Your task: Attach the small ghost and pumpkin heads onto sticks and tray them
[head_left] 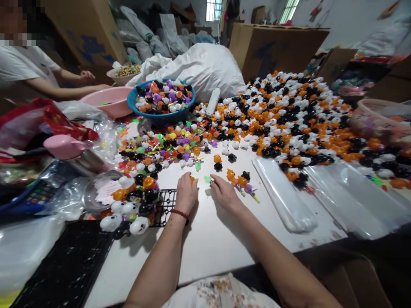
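My left hand [187, 193], with a red bead bracelet at the wrist, is closed over a small orange plastic piece [192, 179], mostly hidden by the fingers. Between the thumb and finger of my right hand [225, 193] is a pale green plastic figure [207, 179]. Just beyond the hands lie an orange figure [217, 158] and a black one [218, 167]. Right of my right hand sit several orange, black and purple figures [239, 182], some on yellow sticks. A black grid rack [167, 207] with figures clustered on its left side stands beside my left hand.
A large heap of white, orange and black figures [289, 115] covers the back right. A blue basin [160, 114] and small mixed pieces [167, 147] lie ahead. Clear plastic bags [284, 196] lie at right, a pink cup [66, 146] at left. Another person's arm [72, 90] reaches in at far left.
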`<state>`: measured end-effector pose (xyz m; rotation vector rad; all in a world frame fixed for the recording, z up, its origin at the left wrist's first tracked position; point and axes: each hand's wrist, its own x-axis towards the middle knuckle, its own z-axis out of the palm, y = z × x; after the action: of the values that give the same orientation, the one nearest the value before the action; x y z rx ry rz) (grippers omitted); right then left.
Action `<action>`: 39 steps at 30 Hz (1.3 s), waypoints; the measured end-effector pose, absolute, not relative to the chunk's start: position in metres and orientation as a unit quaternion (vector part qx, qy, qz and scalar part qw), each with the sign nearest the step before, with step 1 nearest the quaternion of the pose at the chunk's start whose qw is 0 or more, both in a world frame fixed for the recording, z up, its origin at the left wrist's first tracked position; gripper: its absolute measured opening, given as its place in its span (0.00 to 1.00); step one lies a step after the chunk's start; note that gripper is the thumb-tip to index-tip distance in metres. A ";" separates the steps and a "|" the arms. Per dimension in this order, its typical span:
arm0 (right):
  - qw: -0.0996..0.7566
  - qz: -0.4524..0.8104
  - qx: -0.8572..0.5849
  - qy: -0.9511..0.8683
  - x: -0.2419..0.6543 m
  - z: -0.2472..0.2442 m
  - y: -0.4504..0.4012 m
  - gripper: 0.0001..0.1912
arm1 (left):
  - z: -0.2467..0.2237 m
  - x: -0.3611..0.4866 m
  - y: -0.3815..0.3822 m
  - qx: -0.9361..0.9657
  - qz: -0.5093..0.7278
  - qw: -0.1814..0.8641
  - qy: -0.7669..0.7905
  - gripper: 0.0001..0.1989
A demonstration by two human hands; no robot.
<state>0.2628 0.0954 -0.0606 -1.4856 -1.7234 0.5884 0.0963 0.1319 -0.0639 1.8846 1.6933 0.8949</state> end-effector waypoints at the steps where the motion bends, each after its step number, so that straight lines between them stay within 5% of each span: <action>1: 0.400 0.255 -0.585 -0.658 0.268 -0.056 0.086 0.20 | -0.061 0.098 0.131 0.665 0.365 0.276 0.591 0.12; 6: 0.441 0.310 -0.583 -0.608 0.290 -0.027 0.056 0.20 | -0.050 0.110 0.117 0.590 0.422 0.517 0.454 0.23; 11: 0.429 0.285 -0.550 -0.657 0.300 -0.013 0.046 0.15 | -0.048 0.118 0.105 0.554 0.422 0.599 0.395 0.23; 18: 0.380 0.224 -0.545 -0.713 0.300 -0.015 0.038 0.13 | -0.052 0.123 0.101 0.577 0.396 0.595 0.396 0.26; 34: 0.293 0.313 -0.592 -0.682 0.273 -0.037 0.038 0.08 | -0.068 0.130 0.101 0.690 0.314 0.459 0.464 0.24; 39: 0.267 0.142 -0.590 -0.749 0.297 -0.049 0.082 0.11 | -0.075 0.140 0.101 0.730 0.306 0.381 0.477 0.19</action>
<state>0.2973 0.0818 -0.0494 -1.5913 -2.0204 0.3844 0.1395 0.1006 -0.0750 1.8641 1.2170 0.7817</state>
